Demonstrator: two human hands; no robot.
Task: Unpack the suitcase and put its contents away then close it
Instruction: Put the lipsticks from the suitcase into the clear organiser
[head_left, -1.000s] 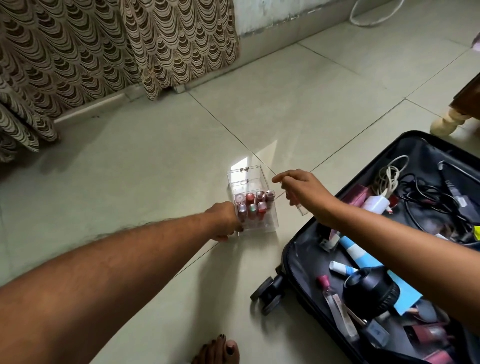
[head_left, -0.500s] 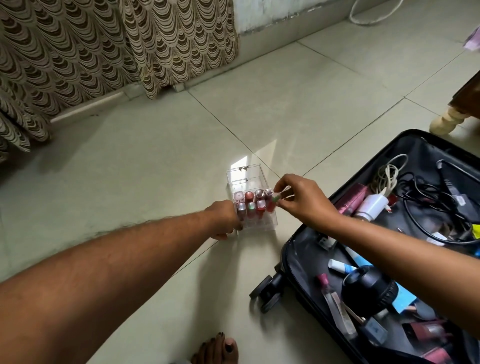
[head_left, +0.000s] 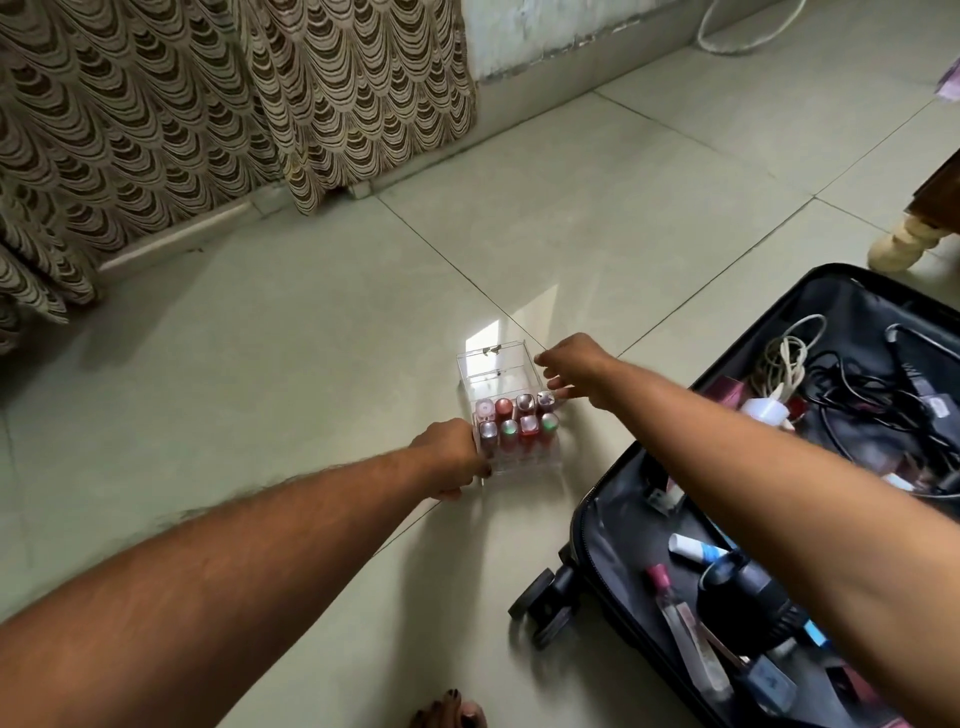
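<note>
The step in hand appeared to be the filing of small cosmetic tubes from the suitcase (head_left: 597, 525) into a clear plastic box (head_left: 506, 384) standing on the tiled floor (head_left: 311, 364) just left of the case. To do it well, each tube should go down upright into a free slot, cap uppermost, while the box is kept from sliding on the smooth tile; the rear rows of the box looked vacant and would be the sensible place for the next items.

The left hand (head_left: 451, 460) was curled against the near left corner of the box, gripping its edge and bracing it. The right hand (head_left: 576, 371) hovered over the far right side of the box with fingers spread and relaxed; its fingertips (head_left: 558, 397) were at or just beside the back-right tube (head_left: 544, 399), and whether they touched it could not be told. It held nothing visible.

Eight tubes stood in two rows at the front of the box. The suitcase lay open on the floor, holding cables (head_left: 831, 389), a white charger (head_left: 768, 413), a black round device (head_left: 748, 603) and further cosmetics. Much unpacking was judged outstanding.
</note>
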